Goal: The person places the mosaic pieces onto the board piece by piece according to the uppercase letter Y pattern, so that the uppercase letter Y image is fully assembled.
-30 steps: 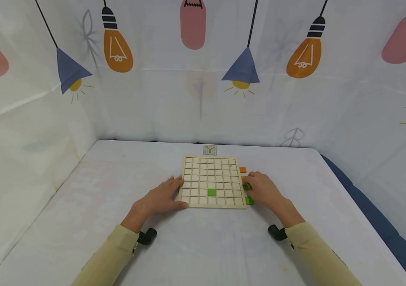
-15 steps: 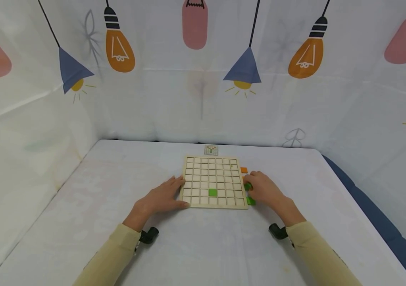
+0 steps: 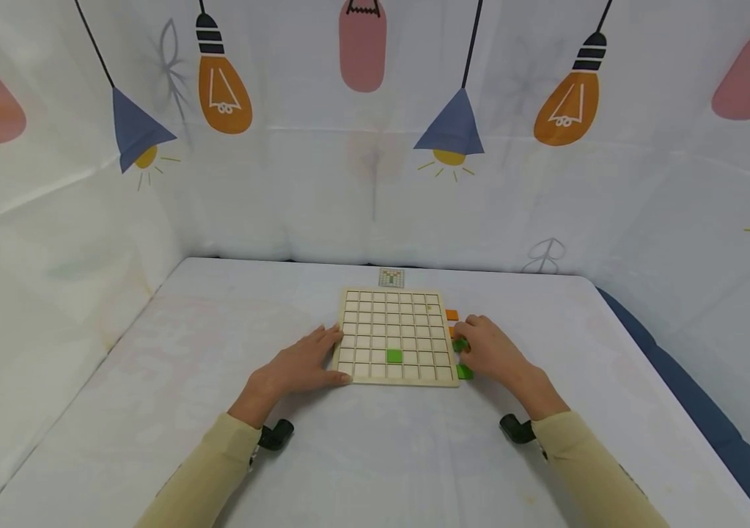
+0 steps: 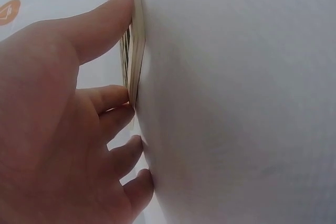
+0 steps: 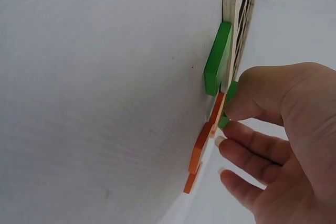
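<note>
A square wooden grid board (image 3: 375, 330) lies on the white table, a green tile (image 3: 394, 356) set in one cell near its front. My left hand (image 3: 295, 364) rests at the board's left side, thumb by the near corner; its fingertips touch the edge in the left wrist view. Just off the right edge, my right hand (image 3: 490, 348) pinches a green tile (image 3: 460, 345) between thumb and index finger. In the right wrist view that tile (image 5: 224, 122) is mostly hidden by the thumb. Another green tile (image 3: 464, 372) lies beside the board's near right corner.
Orange tiles (image 3: 451, 314) lie along the board's right edge; in the right wrist view several orange tiles (image 5: 199, 148) sit below the fingers. A small printed grid card (image 3: 391, 278) lies behind the board. White fabric (image 3: 322, 198) with printed lamps hangs behind the table.
The whole head view has shifted slightly. Both hands keep their places, the right one still pinching the green tile beside the board.
</note>
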Tool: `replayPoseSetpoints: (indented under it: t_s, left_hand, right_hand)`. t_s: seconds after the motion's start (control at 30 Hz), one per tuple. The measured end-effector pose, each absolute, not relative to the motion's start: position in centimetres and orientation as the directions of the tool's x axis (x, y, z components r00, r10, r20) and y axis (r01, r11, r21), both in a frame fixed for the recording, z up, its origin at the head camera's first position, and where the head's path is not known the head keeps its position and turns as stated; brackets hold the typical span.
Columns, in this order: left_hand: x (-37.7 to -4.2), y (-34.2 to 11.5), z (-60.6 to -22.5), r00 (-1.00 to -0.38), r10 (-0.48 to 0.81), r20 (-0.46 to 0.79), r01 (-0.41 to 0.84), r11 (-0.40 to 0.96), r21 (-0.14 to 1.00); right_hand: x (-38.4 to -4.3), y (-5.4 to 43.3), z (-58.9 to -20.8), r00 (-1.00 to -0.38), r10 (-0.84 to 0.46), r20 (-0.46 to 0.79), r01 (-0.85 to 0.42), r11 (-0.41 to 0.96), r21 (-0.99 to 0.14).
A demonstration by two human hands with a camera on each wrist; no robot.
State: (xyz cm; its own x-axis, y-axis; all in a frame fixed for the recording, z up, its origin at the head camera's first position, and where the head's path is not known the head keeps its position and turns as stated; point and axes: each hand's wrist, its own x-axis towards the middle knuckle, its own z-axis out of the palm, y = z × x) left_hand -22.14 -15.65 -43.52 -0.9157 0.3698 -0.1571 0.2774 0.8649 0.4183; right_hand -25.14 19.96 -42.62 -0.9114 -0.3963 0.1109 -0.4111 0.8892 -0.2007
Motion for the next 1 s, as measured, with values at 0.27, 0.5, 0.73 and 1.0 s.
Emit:
replayPoseSetpoints:
  t_s: [0.27, 0.5, 0.73, 1.0]
  left_hand:
    - [-21.8, -15.6, -43.1, -0.914, 0.372, -0.16, 0.277, 0.863, 0.423]
    - [-21.8, -15.6, -43.0, -0.914, 0.373, -0.156, 0.28, 0.862, 0.424]
    - [-21.9, -15.7, -43.3, -0.914, 0.376, -0.154, 0.283, 0.86, 0.424]
    - [-21.8, -15.6, -43.1, -0.913, 0.379, -0.152, 0.286, 0.859, 0.425]
  right_hand:
    - [-25.1, 19.8, -42.5, -0.889, -0.417, 0.187, -0.448, 0.876, -0.18]
    - [-25.0, 19.5, -42.3, -0.884, -0.419, 0.205, -0.456, 0.869, -0.192]
    - [-25.3, 19.0, -42.6, -0.87, -0.443, 0.219, -0.484, 0.853, -0.196]
    - [-25.3, 18.3, -42.7, -0.865, -0.446, 0.229, -0.49, 0.848, -0.201]
